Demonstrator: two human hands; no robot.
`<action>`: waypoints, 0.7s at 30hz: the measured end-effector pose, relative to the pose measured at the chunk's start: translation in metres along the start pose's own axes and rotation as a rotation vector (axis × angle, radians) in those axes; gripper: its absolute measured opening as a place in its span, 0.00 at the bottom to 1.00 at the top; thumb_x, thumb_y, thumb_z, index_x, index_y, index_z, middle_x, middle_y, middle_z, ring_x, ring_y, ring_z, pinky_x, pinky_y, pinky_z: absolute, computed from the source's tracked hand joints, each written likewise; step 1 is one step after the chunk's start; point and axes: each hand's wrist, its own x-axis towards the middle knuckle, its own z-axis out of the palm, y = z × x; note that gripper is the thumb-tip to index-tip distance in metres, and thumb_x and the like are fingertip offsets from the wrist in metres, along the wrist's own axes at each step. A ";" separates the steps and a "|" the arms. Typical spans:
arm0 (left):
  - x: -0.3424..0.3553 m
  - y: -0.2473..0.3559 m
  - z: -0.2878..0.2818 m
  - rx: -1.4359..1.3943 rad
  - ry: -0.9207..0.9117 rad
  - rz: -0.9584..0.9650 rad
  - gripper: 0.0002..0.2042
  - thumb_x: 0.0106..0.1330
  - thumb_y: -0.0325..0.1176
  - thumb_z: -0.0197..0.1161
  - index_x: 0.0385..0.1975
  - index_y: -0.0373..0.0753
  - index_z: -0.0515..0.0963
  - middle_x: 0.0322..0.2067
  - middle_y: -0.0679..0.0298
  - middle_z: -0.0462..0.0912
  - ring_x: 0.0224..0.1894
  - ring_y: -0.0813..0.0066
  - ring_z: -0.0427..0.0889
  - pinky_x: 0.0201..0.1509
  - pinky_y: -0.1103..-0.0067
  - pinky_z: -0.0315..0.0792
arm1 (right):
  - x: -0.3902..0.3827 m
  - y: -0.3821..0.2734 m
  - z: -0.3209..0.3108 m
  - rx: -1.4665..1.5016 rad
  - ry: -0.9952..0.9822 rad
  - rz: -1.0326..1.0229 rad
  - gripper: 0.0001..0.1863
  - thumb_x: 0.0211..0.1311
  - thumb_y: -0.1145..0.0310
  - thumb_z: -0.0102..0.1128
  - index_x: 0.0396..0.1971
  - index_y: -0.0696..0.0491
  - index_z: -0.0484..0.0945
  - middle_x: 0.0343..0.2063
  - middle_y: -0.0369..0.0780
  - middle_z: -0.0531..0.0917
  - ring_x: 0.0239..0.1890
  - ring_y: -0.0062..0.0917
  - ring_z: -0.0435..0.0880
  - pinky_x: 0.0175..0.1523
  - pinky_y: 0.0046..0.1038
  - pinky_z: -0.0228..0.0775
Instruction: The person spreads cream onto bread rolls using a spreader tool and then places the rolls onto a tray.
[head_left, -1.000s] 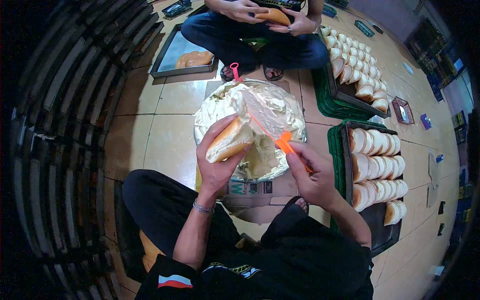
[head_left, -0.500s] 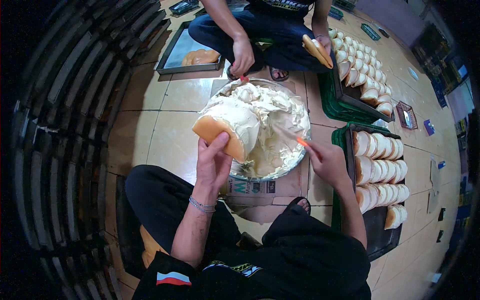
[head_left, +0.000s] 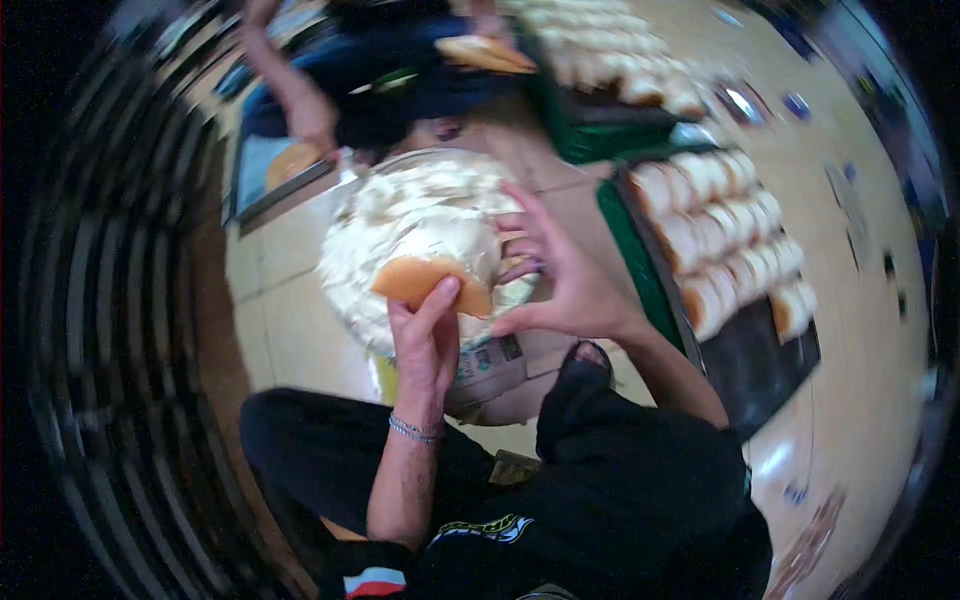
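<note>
My left hand [head_left: 425, 340] is closed on a soft bun [head_left: 408, 280], golden on the near side and coated with pale cream over the top. It is held over a wide basin [head_left: 437, 154] heaped with thick whipped cream [head_left: 370, 240]. Just right of the bun is my right hand [head_left: 565, 285], its fingers spread and its thumb apart, with nothing seen in it. Whether its fingertips touch the bun is blurred. The orange-handled spreader is not visible.
A tray [head_left: 755, 375] of cream-filled buns [head_left: 700, 225] in rows stands at the right, with another bun-filled tray beyond it. Across the basin a co-worker's hand [head_left: 312, 125] is near a metal tray [head_left: 240, 200]. Dark racks [head_left: 120, 330] line the left.
My right hand has let go of the orange-handled spreader and opened beside the bun. My left hand still holds the bun. The whole view has shifted and blurred.
</note>
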 end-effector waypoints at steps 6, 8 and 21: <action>-0.009 -0.059 0.057 0.306 -0.300 -0.054 0.33 0.57 0.22 0.70 0.63 0.35 0.63 0.56 0.55 0.74 0.57 0.65 0.76 0.64 0.71 0.68 | -0.080 0.004 -0.062 0.157 0.358 0.048 0.61 0.42 0.80 0.78 0.73 0.49 0.45 0.60 0.43 0.67 0.56 0.25 0.74 0.57 0.28 0.72; -0.016 -0.076 0.087 0.260 -0.478 -0.034 0.40 0.55 0.24 0.72 0.68 0.35 0.57 0.59 0.53 0.72 0.60 0.63 0.73 0.64 0.71 0.67 | -0.130 -0.012 -0.092 0.123 0.580 0.044 0.61 0.41 0.79 0.78 0.73 0.48 0.44 0.59 0.43 0.68 0.56 0.25 0.75 0.56 0.29 0.73; -0.034 -0.067 0.037 1.030 -0.423 0.203 0.32 0.62 0.23 0.65 0.66 0.36 0.62 0.50 0.55 0.78 0.51 0.71 0.76 0.56 0.75 0.70 | -0.363 0.063 -0.290 -0.677 1.264 0.360 0.55 0.47 0.79 0.72 0.73 0.46 0.46 0.57 0.47 0.70 0.56 0.34 0.75 0.57 0.32 0.73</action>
